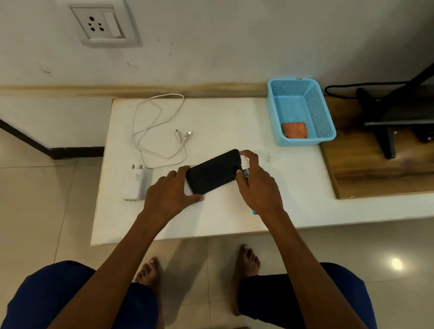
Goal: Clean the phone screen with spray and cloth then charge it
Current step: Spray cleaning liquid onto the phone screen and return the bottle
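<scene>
Knees in blue shorts and bare feet sat lowest in frame, both forearms reaching up to a white tabletop (214,222). Left hand (171,192) lay flat with fingers spread wide, index tip and thumb touching the near-left end of the phone (212,173), pinning it, not wrapped around it. Phone was a black slab, screen dark and matte-looking, lying flat and angled so its far end pointed toward 2 o'clock, roughly mid-table. Right hand (258,184) was curled tight around a small spray bottle (245,165): white top poking out by the index finger, bluish body mostly hidden, blue base peeking below the wrist; nozzle sat just beside the phone's right end. White charger plug (135,185) lay at 9 o'clock of the phone, just beside the left hand. White cable (156,132) looped at 11 o'clock, connector ends near the loop. Blue mesh basket (301,109) sat at 1 o'clock, holding an orange cloth (294,130) in its near corner. Wall socket (100,22) was at 11 o'clock, high on the wall.
</scene>
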Available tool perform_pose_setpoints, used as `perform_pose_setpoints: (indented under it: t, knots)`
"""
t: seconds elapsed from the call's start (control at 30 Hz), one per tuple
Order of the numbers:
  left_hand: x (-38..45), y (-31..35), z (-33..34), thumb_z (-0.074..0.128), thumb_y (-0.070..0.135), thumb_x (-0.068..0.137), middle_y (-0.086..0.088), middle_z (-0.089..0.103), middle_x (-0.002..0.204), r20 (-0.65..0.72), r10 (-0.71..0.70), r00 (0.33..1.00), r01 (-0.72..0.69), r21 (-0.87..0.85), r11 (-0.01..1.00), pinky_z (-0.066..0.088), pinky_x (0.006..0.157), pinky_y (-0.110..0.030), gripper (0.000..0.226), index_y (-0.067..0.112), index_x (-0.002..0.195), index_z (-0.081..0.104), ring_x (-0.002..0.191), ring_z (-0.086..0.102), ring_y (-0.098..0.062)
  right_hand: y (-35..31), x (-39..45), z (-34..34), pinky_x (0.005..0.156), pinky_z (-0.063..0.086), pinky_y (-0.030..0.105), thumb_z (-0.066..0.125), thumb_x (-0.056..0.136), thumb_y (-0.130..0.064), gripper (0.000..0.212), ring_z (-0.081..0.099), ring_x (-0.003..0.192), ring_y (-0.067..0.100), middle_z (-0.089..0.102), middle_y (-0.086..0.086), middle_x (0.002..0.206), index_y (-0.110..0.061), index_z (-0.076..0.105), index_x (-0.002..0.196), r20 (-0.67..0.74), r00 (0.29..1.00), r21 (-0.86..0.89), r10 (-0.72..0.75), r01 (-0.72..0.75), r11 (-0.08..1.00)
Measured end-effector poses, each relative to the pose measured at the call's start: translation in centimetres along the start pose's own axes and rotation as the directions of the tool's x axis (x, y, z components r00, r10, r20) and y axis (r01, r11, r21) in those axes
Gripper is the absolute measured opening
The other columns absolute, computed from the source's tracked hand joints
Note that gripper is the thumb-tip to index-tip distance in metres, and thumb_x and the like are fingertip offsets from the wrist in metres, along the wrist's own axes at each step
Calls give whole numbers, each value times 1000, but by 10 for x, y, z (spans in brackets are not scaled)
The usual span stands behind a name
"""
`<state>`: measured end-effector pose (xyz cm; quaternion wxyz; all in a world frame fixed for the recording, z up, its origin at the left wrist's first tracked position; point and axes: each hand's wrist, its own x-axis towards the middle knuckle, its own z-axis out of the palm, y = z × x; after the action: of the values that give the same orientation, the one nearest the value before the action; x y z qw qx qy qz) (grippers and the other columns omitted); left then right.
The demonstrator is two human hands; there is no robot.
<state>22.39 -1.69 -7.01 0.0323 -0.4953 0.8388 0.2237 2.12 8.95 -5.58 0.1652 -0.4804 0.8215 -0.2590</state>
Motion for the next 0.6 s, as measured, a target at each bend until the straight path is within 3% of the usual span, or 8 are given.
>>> perform_pose_setpoints:
  t: [0.23, 0.6]
  knots:
    - [-1, 1, 0, 64, 72, 76, 1, 57, 134, -5, -6, 1000, 6, 19, 1000, 39, 73, -30, 88, 33, 147, 30, 115, 60, -23, 2, 1, 4, 59, 53, 35, 47, 99, -31, 41, 54, 54, 12, 48, -14, 62, -33, 31, 136, 15, 1000, 16, 10, -11, 1000]
    - [-1, 0, -1, 65, 73, 74, 0, 56, 138, 12, -7, 1000, 7, -10, 1000, 46, 79, -34, 94, 32, 149, 27, 117, 59, -24, 4, 2, -7, 66, 50, 28, 54, 97, -37, 53, 61, 64, 11, 54, -16, 73, -36, 26, 142, -21, 1000, 137, -6, 9, 991]
